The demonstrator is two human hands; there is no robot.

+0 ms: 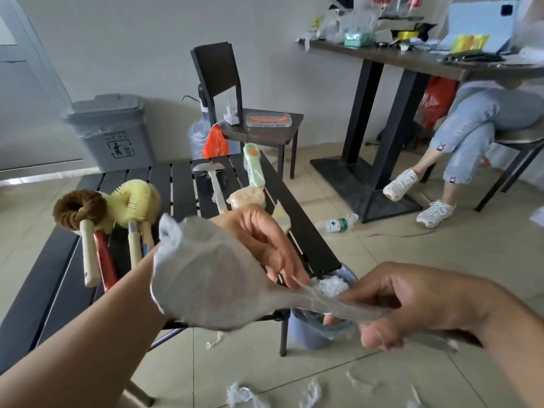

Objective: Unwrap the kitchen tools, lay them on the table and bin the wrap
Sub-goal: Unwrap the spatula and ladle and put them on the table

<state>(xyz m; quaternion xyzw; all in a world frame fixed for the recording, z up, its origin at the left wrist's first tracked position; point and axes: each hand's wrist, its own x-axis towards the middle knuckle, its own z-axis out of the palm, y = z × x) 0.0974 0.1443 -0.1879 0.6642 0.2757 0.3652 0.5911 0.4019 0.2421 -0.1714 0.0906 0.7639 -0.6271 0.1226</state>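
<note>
I hold a large spoon-shaped tool (206, 278) covered in cloudy plastic wrap above the near end of the black slatted table (182, 184). My right hand (391, 307) grips its handle. My left hand (262, 242) pinches the wrap where the bowl meets the handle. On the table lie a brown brush (79, 209), a yellow brush (138, 198), a red-handled tool (103, 257), a white-handled tool (216, 187), a green tool (253, 166) and a pale scrubber (245, 197). A small blue-grey bin (318, 328) with crumpled wrap inside stands on the floor beneath my hands.
A grey lidded waste bin (113, 131) stands by the wall. Behind the table is a black chair (235, 113) bearing a clear box. A seated person's legs (459, 142) are at the right by a cluttered desk (412, 60). A bottle (337, 223) and wrap scraps (244, 396) lie on the floor.
</note>
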